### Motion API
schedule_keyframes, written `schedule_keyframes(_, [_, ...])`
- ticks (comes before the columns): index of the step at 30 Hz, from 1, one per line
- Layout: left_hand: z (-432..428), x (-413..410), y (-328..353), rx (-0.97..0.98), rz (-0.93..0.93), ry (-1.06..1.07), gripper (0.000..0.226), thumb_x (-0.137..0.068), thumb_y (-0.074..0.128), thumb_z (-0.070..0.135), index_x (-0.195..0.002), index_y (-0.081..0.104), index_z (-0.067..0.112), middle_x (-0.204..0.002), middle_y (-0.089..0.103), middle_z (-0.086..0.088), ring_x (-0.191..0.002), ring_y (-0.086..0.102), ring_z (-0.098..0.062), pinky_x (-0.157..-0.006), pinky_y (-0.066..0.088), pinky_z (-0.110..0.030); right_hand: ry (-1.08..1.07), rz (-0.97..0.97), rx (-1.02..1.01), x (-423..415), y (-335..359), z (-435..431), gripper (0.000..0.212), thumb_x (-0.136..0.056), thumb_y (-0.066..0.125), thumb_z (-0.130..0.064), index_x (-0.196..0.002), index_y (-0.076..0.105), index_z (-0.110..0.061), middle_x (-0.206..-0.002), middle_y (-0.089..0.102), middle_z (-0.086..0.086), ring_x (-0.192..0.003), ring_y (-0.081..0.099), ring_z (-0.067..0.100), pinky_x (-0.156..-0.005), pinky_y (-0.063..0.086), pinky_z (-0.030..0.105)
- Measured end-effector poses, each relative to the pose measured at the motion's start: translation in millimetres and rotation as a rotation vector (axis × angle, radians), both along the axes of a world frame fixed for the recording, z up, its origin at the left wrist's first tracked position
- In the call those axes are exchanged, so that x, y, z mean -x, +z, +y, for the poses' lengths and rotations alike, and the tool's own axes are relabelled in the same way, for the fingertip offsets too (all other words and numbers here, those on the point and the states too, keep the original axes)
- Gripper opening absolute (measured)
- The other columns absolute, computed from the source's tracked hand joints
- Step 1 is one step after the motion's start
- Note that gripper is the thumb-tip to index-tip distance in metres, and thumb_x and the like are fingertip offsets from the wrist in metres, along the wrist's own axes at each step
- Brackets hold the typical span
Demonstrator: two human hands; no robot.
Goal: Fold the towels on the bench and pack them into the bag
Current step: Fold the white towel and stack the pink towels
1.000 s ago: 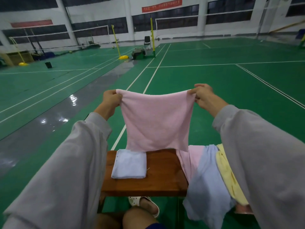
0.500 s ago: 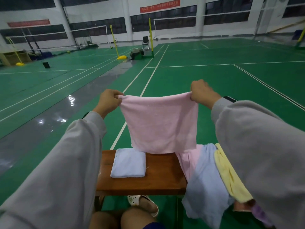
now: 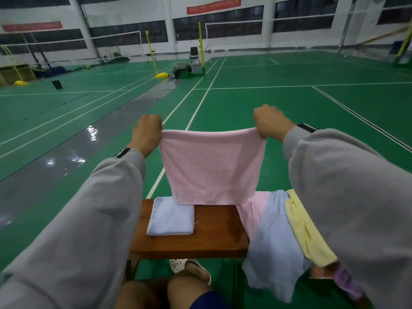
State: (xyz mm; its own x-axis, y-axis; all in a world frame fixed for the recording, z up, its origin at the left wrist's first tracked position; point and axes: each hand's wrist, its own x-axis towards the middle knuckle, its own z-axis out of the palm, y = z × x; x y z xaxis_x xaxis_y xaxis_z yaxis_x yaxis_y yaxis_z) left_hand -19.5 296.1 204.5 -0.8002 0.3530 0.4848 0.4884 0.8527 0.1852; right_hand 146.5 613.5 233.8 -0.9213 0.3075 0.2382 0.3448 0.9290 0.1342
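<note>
Open: bare wood of the desk (image 3: 218, 233), middle and near edge. Left part: folded white towel (image 3: 171, 219) in the way. Right end: draped towels (image 3: 274, 230) cover it, spilling over the near edge. Far edge: pink towel (image 3: 211, 166) hangs stretched as a curtain, hem at the folded towel's far corner.

plain pink towel (image 3: 211, 166), brown bench (image 3: 214, 233)
</note>
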Motion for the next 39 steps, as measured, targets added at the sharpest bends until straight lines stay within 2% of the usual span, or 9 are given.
schedule_keyframes(3, [-1, -6, 1, -0.02, 0.022, -0.022, 0.022, -0.08, 0.05, -0.011, -0.084, 0.067, 0.003, -0.091, 0.066, -0.024, -0.083, 0.061, -0.042, -0.074, 0.053, -0.048, -0.045, -0.015, 0.045, -2, -2, 4, 0.035, -0.071, 0.088, -0.012, -0.088, 0.058, -0.01, -0.093, 0.061, 0.014, -0.087, 0.061, 0.034, -0.075, 0.051, 0.04])
schedule_keyframes(9, [-6, -5, -7, -0.038, 0.052, -0.037, 0.03, -0.083, 0.052, -0.011, -0.101, 0.074, 0.001, -0.098, 0.071, -0.023, -0.089, 0.066, -0.042, -0.083, 0.057, -0.051, -0.085, 0.039, 0.289, -10, -15, 14, 0.046, -0.065, 0.093, -0.032, -0.071, 0.052, -0.012, -0.073, 0.054, 0.005, -0.077, 0.058, 0.03, -0.068, 0.044, 0.034])
schedule_keyframes(14, [-6, -4, -11, 0.02, 0.075, 0.021, 0.024, -0.078, 0.052, -0.012, -0.078, 0.074, -0.003, -0.08, 0.066, -0.02, -0.073, 0.062, -0.038, -0.072, 0.058, -0.05, -0.077, 0.086, 0.554, -9, -18, 18, 0.035, -0.071, 0.09, -0.016, -0.073, 0.057, -0.005, -0.079, 0.066, 0.014, -0.064, 0.067, 0.03, -0.051, 0.057, 0.034])
schedule_keyframes(19, [-8, 3, -11, -0.025, 0.075, 0.083, 0.024, -0.076, 0.054, -0.012, -0.077, 0.075, -0.002, -0.08, 0.066, -0.021, -0.074, 0.061, -0.038, -0.07, 0.056, -0.048, -0.132, 0.341, 0.98, 0, -27, 27, 0.031, -0.076, 0.084, 0.0, -0.078, 0.055, -0.009, -0.08, 0.067, 0.018, -0.068, 0.07, 0.034, -0.068, 0.063, 0.046])
schedule_keyframes(23, [-8, 13, -11, -0.264, -0.11, 0.083, 0.01, -0.079, 0.071, 0.007, -0.07, 0.074, 0.003, -0.064, 0.064, -0.019, -0.056, 0.051, -0.027, -0.058, 0.049, -0.039, -0.162, 0.48, 1.224, 3, -33, 37, 0.02, -0.078, 0.081, 0.001, -0.095, 0.072, -0.002, -0.091, 0.07, 0.016, -0.066, 0.067, 0.024, -0.061, 0.062, 0.034])
schedule_keyframes(25, [-7, 17, -13, -0.55, -0.269, 0.068, 0.023, -0.083, 0.077, 0.02, -0.067, 0.07, 0.005, -0.062, 0.056, -0.012, -0.059, 0.04, -0.022, -0.058, 0.039, -0.034, -0.147, 0.584, 1.465, 3, -32, 38, 0.027, -0.084, 0.08, -0.007, -0.109, 0.071, -0.002, -0.095, 0.069, 0.012, -0.067, 0.065, 0.02, -0.052, 0.059, 0.028])
schedule_keyframes(27, [-3, 16, -14, -0.854, -0.433, 0.025, 0.023, -0.088, 0.078, 0.023, -0.07, 0.066, 0.014, -0.075, 0.06, -0.008, -0.065, 0.048, -0.023, -0.064, 0.042, -0.034, -0.127, 0.661, 1.597, 5, -30, 40, 0.031, -0.09, 0.077, -0.022, -0.117, 0.068, -0.008, -0.1, 0.067, 0.007, -0.074, 0.062, 0.02, -0.051, 0.059, 0.029])
schedule_keyframes(30, [10, 12, -14, -1.002, -0.532, -0.007, 0.015, -0.095, 0.071, 0.015, -0.081, 0.066, 0.018, -0.096, 0.07, -0.007, -0.08, 0.067, -0.023, -0.069, 0.05, -0.034, -0.121, 0.775, 1.631, 14, -29, 44, 0.029, -0.095, 0.07, -0.03, -0.114, 0.066, -0.008, -0.11, 0.062, 0.005, -0.09, 0.062, 0.024, -0.059, 0.064, 0.036])
schedule_keyframes(39, [33, 25, -22, -1.034, -0.507, 0.01, 0.01, -0.094, 0.068, 0.009, -0.089, 0.073, 0.016, -0.092, 0.07, -0.007, -0.082, 0.06, -0.021, -0.075, 0.048, -0.032, -0.155, 0.798, 1.514, 28, -37, 47, 0.009, -0.097, 0.061, 0.002, -0.09, 0.062, -0.003, -0.088, 0.054, 0.002, -0.082, 0.061, 0.024, -0.068, 0.064, 0.041])
